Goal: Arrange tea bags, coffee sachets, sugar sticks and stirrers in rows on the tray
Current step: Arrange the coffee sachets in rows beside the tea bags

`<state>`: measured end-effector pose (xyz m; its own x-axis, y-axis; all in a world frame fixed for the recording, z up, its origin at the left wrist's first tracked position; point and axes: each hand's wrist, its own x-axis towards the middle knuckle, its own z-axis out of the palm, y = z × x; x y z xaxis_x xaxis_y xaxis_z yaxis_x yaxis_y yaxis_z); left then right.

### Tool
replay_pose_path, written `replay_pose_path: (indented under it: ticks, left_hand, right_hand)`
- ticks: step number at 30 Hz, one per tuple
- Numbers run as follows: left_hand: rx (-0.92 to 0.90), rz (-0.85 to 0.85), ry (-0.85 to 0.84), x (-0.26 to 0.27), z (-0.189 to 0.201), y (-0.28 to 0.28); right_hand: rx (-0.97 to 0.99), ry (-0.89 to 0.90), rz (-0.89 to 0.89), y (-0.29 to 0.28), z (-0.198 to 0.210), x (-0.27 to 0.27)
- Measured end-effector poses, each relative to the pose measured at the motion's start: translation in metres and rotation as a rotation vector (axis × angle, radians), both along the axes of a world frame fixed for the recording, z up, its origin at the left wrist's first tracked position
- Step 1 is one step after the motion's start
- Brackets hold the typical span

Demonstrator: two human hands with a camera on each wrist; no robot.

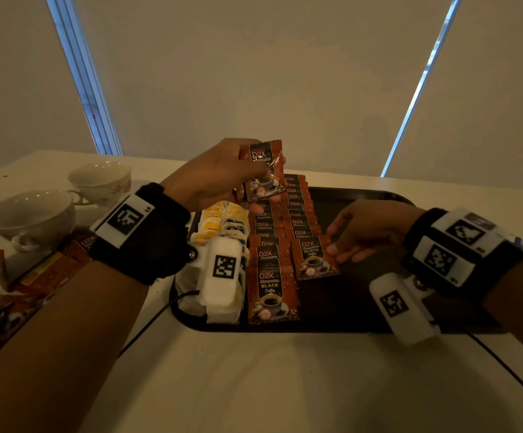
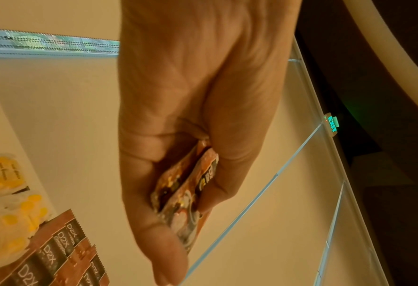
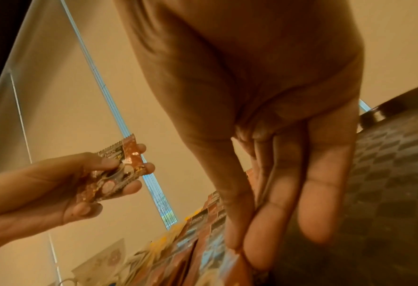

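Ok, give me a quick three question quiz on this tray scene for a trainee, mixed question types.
1. True or false: the left hand holds brown foil coffee sachets above the dark rectangular tray.
2. Which lies nearest the tray's left edge? A) yellow-tagged tea bags B) coffee sachet rows
3. Fill in: the right hand pinches the edge of a coffee ______ at the near end of the second row.

Key: 1 true; 2 A; 3 sachet.
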<state>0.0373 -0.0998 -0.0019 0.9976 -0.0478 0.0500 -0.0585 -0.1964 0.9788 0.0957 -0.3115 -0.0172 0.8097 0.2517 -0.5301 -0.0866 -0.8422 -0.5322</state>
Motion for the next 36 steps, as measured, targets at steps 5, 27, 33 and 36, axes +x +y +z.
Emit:
replay_pose_path:
  ticks: [5, 27, 33, 36]
  left_hand:
    - [0.013, 0.006, 0.001, 0.000, 0.001, -0.001]
    - [0.077, -0.020, -0.087, -0.005, 0.004, -0.003]
    - [0.050, -0.020, -0.077, -0.007, 0.005, -0.007]
    - [-0.004, -0.004, -0.039, -0.006, 0.006, -0.009]
  right_hand:
    - [-0.055, -0.009, 0.013, 0.008, 0.000, 0.006]
    - [0.495, -0.443, 0.046, 0.029, 0.035, -0.028]
    - [0.583, -0.373, -0.038, 0.023, 0.034, -0.027]
    - [0.558, -0.308, -0.064, 0.015, 0.035, -0.024]
